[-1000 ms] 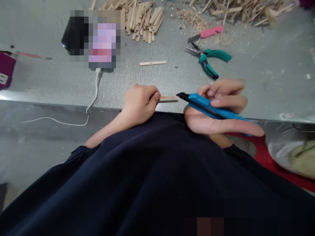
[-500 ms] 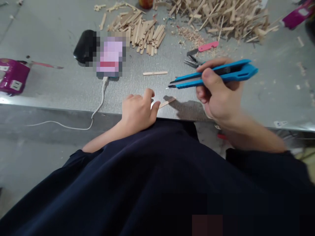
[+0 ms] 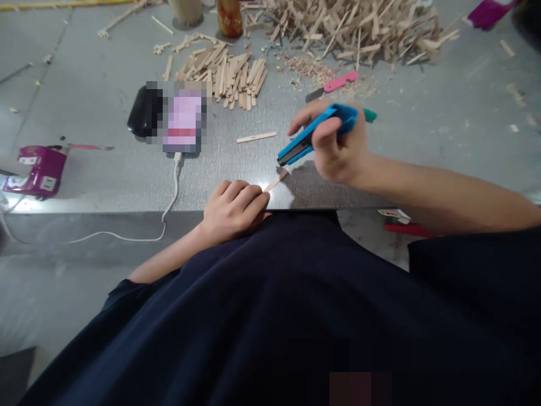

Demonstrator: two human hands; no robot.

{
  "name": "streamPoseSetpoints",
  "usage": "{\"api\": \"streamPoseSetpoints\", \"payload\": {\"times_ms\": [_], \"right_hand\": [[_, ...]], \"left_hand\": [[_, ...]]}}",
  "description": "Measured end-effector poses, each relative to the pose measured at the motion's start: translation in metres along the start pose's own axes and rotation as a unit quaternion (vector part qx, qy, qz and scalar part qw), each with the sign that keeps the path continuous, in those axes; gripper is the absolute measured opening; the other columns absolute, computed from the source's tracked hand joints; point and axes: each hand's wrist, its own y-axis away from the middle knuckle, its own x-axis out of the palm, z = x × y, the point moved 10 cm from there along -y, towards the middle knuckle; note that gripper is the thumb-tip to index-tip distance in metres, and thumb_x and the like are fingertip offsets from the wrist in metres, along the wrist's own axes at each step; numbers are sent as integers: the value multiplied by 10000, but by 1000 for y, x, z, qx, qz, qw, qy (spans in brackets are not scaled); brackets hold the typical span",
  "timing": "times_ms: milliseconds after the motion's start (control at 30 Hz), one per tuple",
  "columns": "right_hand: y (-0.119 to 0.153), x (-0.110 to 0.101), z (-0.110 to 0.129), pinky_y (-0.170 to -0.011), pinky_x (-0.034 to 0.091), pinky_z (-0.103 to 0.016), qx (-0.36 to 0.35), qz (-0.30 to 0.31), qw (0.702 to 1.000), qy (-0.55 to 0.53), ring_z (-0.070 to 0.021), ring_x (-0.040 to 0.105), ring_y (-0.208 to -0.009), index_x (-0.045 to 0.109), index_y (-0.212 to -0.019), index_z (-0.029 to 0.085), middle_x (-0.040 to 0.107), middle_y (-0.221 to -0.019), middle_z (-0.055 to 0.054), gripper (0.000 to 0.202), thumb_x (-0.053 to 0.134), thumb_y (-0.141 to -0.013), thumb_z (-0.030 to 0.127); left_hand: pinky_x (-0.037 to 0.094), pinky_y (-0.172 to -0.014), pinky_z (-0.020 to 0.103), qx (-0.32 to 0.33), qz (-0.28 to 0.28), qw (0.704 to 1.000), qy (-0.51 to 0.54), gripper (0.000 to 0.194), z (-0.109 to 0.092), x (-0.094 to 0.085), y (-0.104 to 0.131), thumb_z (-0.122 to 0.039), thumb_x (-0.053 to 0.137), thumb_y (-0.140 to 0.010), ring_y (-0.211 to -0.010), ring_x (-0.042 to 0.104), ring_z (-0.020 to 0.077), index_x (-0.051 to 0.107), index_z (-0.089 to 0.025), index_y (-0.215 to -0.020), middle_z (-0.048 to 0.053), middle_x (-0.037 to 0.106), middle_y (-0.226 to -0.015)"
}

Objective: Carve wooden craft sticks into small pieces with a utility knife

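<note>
Left hand [image 3: 234,208] rests at the near edge of the worktop [image 3: 122,177], fingers curled together over one end of a thin wooden stick [image 3: 276,180], whose free end slants out forward and to the right. Right hand [image 3: 342,144] grips a blue cutter [image 3: 323,128], its tip pointing down beside that free end; whether they touch, I cannot tell. Beyond them lies a loose stick [image 3: 256,137] with a dark mark. Green-handled pliers [image 3: 370,115] are mostly hidden behind the right hand; past these sit a pink-handled knife [image 3: 340,82], wood shavings [image 3: 310,69], a stick pile [image 3: 232,76] and a larger heap of wood strips [image 3: 355,28]. To the left, a white cable [image 3: 176,186] runs from a blurred phone [image 3: 185,115].
</note>
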Motion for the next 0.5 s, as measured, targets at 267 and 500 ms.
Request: {"api": "streamPoseSetpoints", "payload": {"times_ms": [267,500], "right_hand": [[-21,-39,-21,-460,545,-281,54,-27,982,-178,-223,832,-669,852,-1120,200,862,-842,-41,168,831,-1045,349],[-14,-8,-63,-648,668,-330,227,108,925,-284,-258,830,-796,792,-1157,202,877,-998,-108,378,892,-793,230]], "left_hand": [[499,-845,495,-82,-81,993,17,347,13,-5,5,-653,791,-1084,-985,739,333,841,-311,-1123,121,856,-1104],[600,-959,537,-205,-32,976,66,165,31,-21,-11,-353,674,-1149,-1090,737,342,810,-270,-1109,131,817,-1155]]}}
